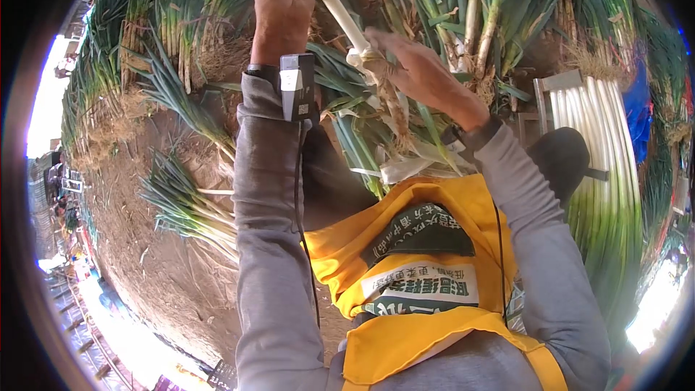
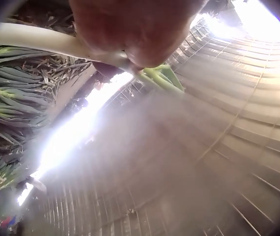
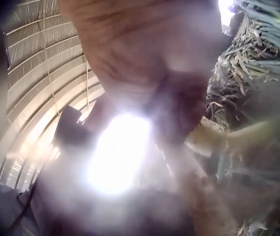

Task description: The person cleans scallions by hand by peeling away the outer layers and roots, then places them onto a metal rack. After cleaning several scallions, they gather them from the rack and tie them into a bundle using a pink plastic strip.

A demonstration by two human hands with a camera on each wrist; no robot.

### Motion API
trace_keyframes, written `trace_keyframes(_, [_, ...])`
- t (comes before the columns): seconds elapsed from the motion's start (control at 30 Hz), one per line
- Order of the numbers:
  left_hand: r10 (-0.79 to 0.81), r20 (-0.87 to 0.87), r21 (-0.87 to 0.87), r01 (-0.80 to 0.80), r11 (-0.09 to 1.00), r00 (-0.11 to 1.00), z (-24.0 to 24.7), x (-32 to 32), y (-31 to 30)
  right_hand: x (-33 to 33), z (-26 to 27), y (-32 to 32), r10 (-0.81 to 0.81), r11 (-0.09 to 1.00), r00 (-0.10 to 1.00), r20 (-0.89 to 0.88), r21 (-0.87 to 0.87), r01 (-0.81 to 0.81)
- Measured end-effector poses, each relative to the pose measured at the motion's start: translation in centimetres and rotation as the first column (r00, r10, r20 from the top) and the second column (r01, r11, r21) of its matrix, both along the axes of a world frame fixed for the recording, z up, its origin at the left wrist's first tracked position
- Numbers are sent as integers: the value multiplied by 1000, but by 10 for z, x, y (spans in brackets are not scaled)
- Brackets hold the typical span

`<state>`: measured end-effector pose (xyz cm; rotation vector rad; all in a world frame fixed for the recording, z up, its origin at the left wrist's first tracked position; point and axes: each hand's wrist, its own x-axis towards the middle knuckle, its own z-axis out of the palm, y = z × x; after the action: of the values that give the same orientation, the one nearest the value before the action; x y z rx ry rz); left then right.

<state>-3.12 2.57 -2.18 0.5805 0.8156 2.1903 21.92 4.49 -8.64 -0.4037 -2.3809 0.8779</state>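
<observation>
My left hand (image 1: 284,3), at the top of the head view, grips a long green onion (image 1: 334,11) by its upper stalk. The white shaft slants down to the right, with its bulb end beside my right hand (image 1: 427,72). The fingers of that hand curl at this end, where a loose brownish outer skin (image 1: 393,112) hangs down. In the left wrist view, the green onion (image 2: 37,39) passes under the left fist and green leaf stubs (image 2: 163,79) stick out beyond it. Glare and blur veil the right fingertips in the right wrist view.
Peeled green onions (image 1: 594,123) lie in a row on a metal rack (image 1: 541,101) at the right. Unpeeled bundles (image 1: 195,18) line the back and left, and a smaller pile (image 1: 192,206) rests on the bare soil (image 1: 145,268). Peeled leaves and skins (image 1: 405,166) lie before the yellow apron (image 1: 427,195).
</observation>
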Motion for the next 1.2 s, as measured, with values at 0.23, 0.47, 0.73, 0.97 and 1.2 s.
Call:
trace_keyframes(0.23, [41,113,-129,-27,991,993,6,-3,-13,-52,35,-3,-18,984,998,53,-175,27])
trace_keyframes(0.47, [9,187,-83,7,997,982,-17,-58,-35,-77,43,-18,44,999,999,-14,33,-43])
trace_keyframes(0.73, [181,113,-73,-174,982,977,-2,-53,-40,-3,6,-54,39,997,999,7,73,-39])
trace_keyframes(0.97, [427,25,-261,-407,876,904,-28,-78,-32,74,19,-70,34,994,996,84,101,-43])
trace_keyframes(1.2, [637,126,-331,-573,750,760,-25,-88,-13,104,66,-86,-32,995,956,293,95,5])
